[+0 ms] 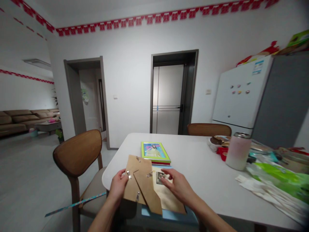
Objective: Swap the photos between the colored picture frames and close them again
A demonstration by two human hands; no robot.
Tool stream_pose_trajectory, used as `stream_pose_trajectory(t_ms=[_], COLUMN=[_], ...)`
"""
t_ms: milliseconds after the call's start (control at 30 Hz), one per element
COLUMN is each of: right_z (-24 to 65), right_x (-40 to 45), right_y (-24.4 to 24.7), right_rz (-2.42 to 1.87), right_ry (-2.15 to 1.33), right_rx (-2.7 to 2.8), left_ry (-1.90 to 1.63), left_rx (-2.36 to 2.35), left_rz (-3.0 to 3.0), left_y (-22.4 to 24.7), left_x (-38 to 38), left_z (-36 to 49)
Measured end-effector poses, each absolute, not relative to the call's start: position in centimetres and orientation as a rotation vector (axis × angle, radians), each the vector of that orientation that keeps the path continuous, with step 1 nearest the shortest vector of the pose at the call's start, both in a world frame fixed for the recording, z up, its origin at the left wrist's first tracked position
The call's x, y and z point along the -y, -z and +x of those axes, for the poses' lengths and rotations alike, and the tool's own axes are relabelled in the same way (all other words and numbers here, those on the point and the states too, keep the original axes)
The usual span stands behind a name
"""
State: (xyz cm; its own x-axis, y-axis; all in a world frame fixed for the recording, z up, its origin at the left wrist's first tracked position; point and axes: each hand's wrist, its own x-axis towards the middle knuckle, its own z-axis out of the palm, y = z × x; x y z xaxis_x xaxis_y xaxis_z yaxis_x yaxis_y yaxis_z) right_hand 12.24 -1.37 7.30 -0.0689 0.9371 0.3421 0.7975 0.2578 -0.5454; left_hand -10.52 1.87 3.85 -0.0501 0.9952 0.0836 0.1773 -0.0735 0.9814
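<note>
A brown backing board (pixel 137 190) with metal clips and a fold-out stand flap is tilted at the near edge of the white table (pixel 200 167). My left hand (pixel 118 184) pinches its left edge. My right hand (pixel 177 183) is over a cream sheet (pixel 166 196) with a small dark picture, its thumb and fingers curved apart near that picture; whether they touch it is unclear. Something light blue (pixel 173 217) shows beneath the sheet. Just beyond the board lies a green-edged picture frame (pixel 155 151) with a figure in a pale dress, stacked on something red.
A pink and white bottle (pixel 238 151), a white cloth (pixel 265 193) and green packaging (pixel 277 174) crowd the table's right side. Wooden chairs stand at the left (pixel 78 154) and far side (pixel 209 129). A blue patterned strip (pixel 77 203) sticks out at left.
</note>
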Motion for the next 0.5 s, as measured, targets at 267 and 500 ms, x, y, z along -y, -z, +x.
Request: stream_pose_trajectory(t_ms=[267, 500], right_z=[17.4, 17.0], right_x=[-0.4, -0.7], right_y=[-2.6, -2.5], right_rz=[-1.987, -2.033], right_ry=[-0.205, -0.231], right_rx=[1.899, 1.853], left_ry=[-1.154, -1.063], left_rx=[-1.588, -1.935], left_rz=[1.372, 1.643], left_y=[-1.9, -1.5], left_x=[-3.5, -4.5], left_z=[-16.5, -16.8])
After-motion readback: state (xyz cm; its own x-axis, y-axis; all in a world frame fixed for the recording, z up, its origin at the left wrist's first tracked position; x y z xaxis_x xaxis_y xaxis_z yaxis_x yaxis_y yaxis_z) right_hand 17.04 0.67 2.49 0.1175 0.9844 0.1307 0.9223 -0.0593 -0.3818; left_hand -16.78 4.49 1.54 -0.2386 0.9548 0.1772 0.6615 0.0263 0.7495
